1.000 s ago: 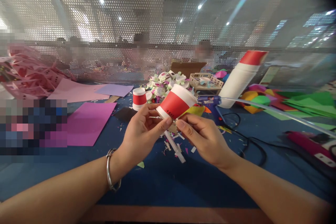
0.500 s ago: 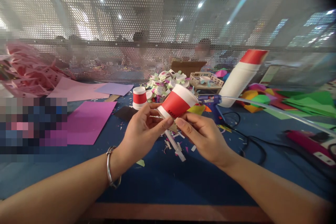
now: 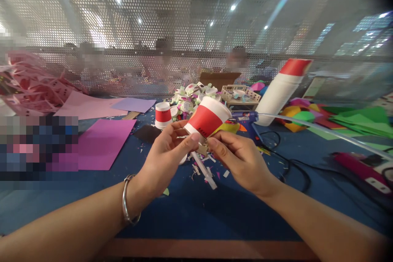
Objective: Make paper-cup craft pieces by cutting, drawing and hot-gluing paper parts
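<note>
A red-and-white paper cup (image 3: 206, 119) is tilted above the table, its wider end toward the upper right. My left hand (image 3: 172, 147) is closed around its lower left end, thumb in front and fingers behind. The fingertips of my right hand (image 3: 233, 153) are pinched together just below the cup's lower right side; whatever they hold is too small to make out. Just behind the right hand lies a blue glue gun (image 3: 250, 123). Below the cup, a whitish translucent stick (image 3: 204, 170) rests among paper scraps. Another red-and-white cup (image 3: 163, 115) stands behind my left hand.
A pile of small paper pieces (image 3: 190, 96) lies at the back, beside a wooden crate (image 3: 241, 94). A leaning cup stack (image 3: 281, 92) and green paper sheets (image 3: 359, 118) are on the right, with black cables (image 3: 294, 163). Purple paper (image 3: 106, 143) lies left, before a perforated screen (image 3: 129, 16).
My right fingertips have shifted slightly right and down, away from the cup's lower edge. The cup has turned a little in my left hand, and its dark print shows larger.
</note>
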Action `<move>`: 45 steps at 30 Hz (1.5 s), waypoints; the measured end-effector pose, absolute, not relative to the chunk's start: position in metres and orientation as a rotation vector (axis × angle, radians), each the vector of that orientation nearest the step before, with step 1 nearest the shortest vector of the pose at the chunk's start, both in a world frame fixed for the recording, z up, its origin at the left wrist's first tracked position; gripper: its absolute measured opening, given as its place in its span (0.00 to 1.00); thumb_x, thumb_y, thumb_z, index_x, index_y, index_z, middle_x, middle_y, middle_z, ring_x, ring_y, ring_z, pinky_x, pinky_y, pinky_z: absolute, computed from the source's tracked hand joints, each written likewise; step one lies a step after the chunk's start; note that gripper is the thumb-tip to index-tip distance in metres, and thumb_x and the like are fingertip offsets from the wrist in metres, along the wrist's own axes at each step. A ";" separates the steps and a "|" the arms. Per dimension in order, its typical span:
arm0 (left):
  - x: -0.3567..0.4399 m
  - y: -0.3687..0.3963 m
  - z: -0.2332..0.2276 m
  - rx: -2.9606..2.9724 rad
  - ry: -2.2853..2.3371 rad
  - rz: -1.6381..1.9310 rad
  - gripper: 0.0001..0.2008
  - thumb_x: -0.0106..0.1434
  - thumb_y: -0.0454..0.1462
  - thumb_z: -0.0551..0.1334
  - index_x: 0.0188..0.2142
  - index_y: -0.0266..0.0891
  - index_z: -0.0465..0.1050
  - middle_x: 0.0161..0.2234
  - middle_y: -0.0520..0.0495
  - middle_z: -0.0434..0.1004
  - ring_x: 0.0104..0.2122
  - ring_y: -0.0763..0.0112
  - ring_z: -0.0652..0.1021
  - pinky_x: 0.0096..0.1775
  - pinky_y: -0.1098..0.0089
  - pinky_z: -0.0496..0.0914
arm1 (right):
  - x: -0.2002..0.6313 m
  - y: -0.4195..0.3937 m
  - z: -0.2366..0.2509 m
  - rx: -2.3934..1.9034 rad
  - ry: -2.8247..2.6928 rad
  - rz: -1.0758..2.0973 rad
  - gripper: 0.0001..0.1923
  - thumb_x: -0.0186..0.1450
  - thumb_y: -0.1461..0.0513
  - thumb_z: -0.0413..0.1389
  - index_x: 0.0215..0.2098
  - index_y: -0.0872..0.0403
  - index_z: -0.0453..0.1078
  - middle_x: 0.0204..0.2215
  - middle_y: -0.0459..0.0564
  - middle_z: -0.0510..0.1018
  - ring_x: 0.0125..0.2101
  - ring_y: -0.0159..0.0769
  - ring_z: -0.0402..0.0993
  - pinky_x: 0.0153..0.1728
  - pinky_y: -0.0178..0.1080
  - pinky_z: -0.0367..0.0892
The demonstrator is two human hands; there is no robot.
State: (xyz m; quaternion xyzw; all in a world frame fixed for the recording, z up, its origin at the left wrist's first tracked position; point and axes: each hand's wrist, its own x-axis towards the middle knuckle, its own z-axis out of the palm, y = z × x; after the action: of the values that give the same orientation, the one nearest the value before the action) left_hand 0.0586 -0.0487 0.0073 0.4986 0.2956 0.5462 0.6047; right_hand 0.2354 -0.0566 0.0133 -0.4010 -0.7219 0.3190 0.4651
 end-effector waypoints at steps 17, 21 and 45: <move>0.054 -0.043 0.005 1.317 0.793 1.268 0.20 0.61 0.44 0.70 0.48 0.36 0.72 0.43 0.40 0.81 0.41 0.65 0.80 0.39 0.68 0.72 | 0.237 -0.054 0.008 -1.014 -1.787 0.810 0.20 0.70 0.50 0.55 0.26 0.53 0.65 0.19 0.40 0.58 0.19 0.26 0.51 0.18 0.34 0.48; 0.052 -0.043 0.004 1.327 0.813 1.269 0.21 0.61 0.44 0.71 0.48 0.35 0.72 0.42 0.41 0.81 0.39 0.67 0.79 0.37 0.69 0.71 | 0.237 -0.054 0.011 -0.994 -1.804 0.784 0.19 0.70 0.52 0.55 0.26 0.54 0.65 0.19 0.40 0.59 0.19 0.26 0.52 0.17 0.34 0.48; 0.058 -0.044 0.001 1.337 0.783 1.291 0.19 0.61 0.41 0.70 0.47 0.33 0.71 0.42 0.40 0.80 0.38 0.68 0.79 0.39 0.70 0.73 | 0.240 -0.054 0.008 -0.945 -1.795 0.825 0.19 0.71 0.53 0.55 0.26 0.54 0.63 0.19 0.39 0.58 0.19 0.24 0.51 0.17 0.33 0.47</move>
State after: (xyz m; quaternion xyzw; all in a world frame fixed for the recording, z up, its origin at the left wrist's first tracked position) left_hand 0.0580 -0.0439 0.0009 0.5607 0.3286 0.5416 0.5333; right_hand 0.2399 -0.0541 0.0081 -0.3836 -0.7286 0.3350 0.4579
